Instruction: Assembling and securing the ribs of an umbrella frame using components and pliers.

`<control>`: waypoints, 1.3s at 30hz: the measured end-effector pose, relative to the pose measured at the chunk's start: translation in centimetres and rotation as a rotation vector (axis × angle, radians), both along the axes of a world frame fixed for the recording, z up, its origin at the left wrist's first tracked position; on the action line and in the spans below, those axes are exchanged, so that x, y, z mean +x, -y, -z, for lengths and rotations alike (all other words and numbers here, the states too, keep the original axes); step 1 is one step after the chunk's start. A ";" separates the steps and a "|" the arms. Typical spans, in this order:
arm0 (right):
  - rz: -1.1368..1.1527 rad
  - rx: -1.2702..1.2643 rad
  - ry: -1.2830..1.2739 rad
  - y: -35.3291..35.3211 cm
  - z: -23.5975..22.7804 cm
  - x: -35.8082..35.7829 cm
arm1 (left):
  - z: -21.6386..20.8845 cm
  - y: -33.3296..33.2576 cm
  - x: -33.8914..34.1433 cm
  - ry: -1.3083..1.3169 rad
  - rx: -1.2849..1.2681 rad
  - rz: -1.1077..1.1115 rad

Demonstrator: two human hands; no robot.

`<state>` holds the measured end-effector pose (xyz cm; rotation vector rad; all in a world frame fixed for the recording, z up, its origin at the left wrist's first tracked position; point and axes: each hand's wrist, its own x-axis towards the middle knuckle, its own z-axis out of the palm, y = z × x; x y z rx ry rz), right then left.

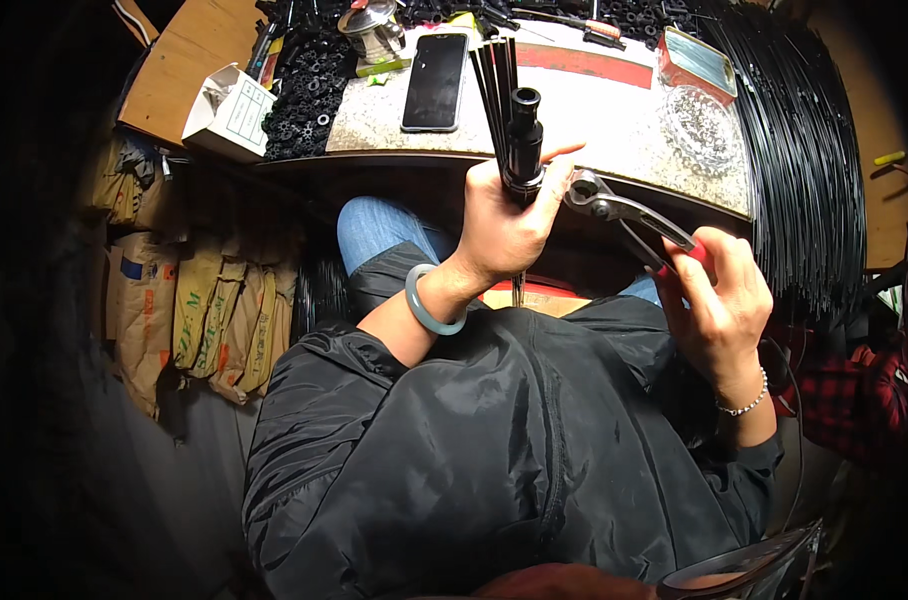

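My left hand (506, 225) is closed around a black stepped tube (523, 140) and a bundle of thin black rods (494, 85), which stand up out of the fist above the table's near edge. A thin metal shaft (518, 290) comes out below that hand. In my right hand (716, 295) is a pair of pliers (639, 215) with red on the handles. Their metal head points left and lies close beside the left hand's fingers; whether the jaws touch anything there I cannot tell.
On the lit table (584, 120) lie a phone (436, 83), a clear round dish (699, 130) of small pieces and an open tin (696, 65). Black plastic parts (309, 100) pile up beside a white box (229, 112). Long black rods (799, 150) hang over the right side. Sacks (209, 310) stand left.
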<state>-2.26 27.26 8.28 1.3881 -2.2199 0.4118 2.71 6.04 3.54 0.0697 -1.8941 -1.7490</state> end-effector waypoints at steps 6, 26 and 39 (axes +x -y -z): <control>0.017 0.045 -0.125 0.4 -0.5 0.2 | 0.5 0.1 -0.3 -0.018 -0.004 0.007; -0.163 -0.751 1.006 6.2 4.1 2.7 | -0.2 -0.7 0.2 -0.017 0.050 0.058; -0.296 -0.850 1.033 8.5 4.6 2.9 | 1.2 -0.2 0.3 -0.087 0.133 0.213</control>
